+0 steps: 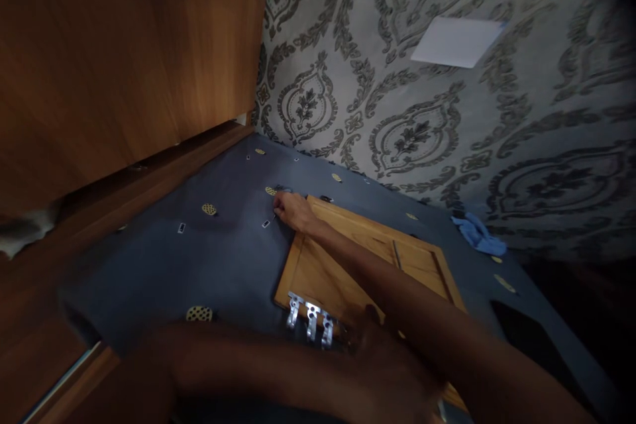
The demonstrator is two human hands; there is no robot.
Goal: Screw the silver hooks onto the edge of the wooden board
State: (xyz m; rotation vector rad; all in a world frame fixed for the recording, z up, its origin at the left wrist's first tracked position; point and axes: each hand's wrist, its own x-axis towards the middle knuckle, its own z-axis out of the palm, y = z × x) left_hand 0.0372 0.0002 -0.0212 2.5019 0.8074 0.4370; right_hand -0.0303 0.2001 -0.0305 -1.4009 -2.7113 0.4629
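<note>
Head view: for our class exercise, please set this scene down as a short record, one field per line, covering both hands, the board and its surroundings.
Right hand: fingertips drawn together beside the board's far left corner; anything held is too small to tell
Left hand: dark and blurred, close to the board's near edge; grip unclear
Board: wooden, with a raised frame, lying flat
Metal hooks: three, at the board's near left corner
Surface: dark blue-grey, with yellow ovals
Blue cloth: crumpled, near the patterned wall
</note>
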